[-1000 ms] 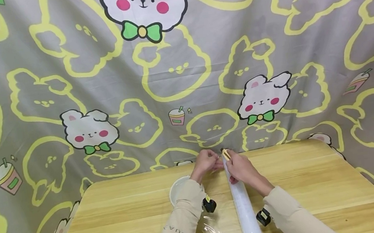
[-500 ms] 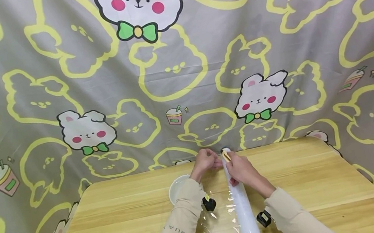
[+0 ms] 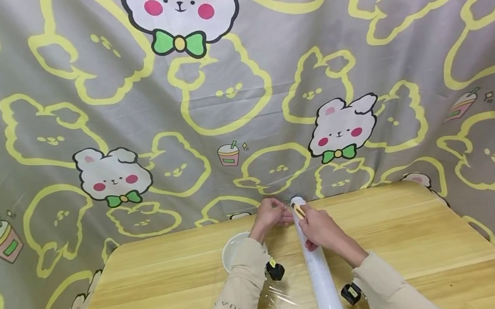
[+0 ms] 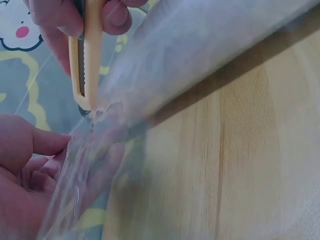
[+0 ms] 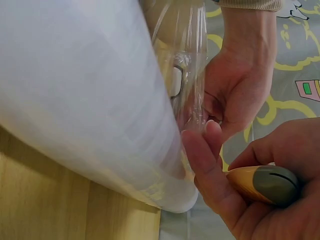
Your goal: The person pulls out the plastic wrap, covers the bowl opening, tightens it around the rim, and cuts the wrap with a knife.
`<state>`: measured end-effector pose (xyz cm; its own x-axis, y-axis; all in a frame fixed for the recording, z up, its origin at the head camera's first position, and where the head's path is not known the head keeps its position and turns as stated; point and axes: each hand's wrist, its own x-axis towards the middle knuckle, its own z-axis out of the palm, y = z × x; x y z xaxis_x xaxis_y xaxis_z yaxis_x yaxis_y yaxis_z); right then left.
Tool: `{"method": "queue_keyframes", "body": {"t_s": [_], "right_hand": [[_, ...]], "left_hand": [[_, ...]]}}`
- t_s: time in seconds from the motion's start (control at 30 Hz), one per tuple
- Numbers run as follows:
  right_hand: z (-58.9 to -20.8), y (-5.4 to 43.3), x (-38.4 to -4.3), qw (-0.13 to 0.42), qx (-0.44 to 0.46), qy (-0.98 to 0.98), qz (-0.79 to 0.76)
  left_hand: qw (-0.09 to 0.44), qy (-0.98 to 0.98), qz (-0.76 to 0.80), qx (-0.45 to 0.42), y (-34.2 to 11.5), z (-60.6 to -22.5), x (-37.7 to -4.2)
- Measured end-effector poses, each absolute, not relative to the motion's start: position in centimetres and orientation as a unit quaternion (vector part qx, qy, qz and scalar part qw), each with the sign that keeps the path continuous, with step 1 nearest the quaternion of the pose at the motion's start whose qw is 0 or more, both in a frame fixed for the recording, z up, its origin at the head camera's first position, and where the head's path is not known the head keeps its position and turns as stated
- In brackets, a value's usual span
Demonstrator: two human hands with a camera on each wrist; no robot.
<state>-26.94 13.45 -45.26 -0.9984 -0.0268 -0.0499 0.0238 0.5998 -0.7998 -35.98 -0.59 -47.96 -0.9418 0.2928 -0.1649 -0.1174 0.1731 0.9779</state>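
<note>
A long roll of clear plastic wrap [image 3: 320, 273] lies lengthwise on the wooden table, its far end close to the curtain. My right hand [image 3: 324, 227] grips a yellow-orange utility knife [image 4: 91, 55], with the tip at the film's far edge beside the roll. At that spot the film looks torn or cut in the left wrist view. Left of the roll, my left hand [image 3: 270, 215] pinches the loose edge of the pulled-out film [image 4: 75, 167] between thumb and fingers. Loose film spreads leftward under my left forearm, wrinkled and shiny.
A white bowl [image 3: 228, 252] stands left of the roll, partly hidden by the left sleeve. Behind the table [image 3: 160, 276] hangs a grey patterned curtain [image 3: 233, 110]. Black wrist cameras [image 3: 275, 271] hang beneath both forearms.
The knife and right hand have come slightly nearer along the roll, so its far end now shows beyond the blade. The left hand keeps its hold. The head view has shifted slightly.
</note>
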Motion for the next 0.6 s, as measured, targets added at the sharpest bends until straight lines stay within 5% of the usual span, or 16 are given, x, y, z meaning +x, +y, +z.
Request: {"method": "queue_keyframes", "body": {"t_s": [0.6], "right_hand": [[-44.4, 13.7, -24.6, 0.037, -0.016, 0.911, -0.411]], "left_hand": [[0.15, 0.739, 0.655, 0.055, -0.4, -47.9, -35.7]]}}
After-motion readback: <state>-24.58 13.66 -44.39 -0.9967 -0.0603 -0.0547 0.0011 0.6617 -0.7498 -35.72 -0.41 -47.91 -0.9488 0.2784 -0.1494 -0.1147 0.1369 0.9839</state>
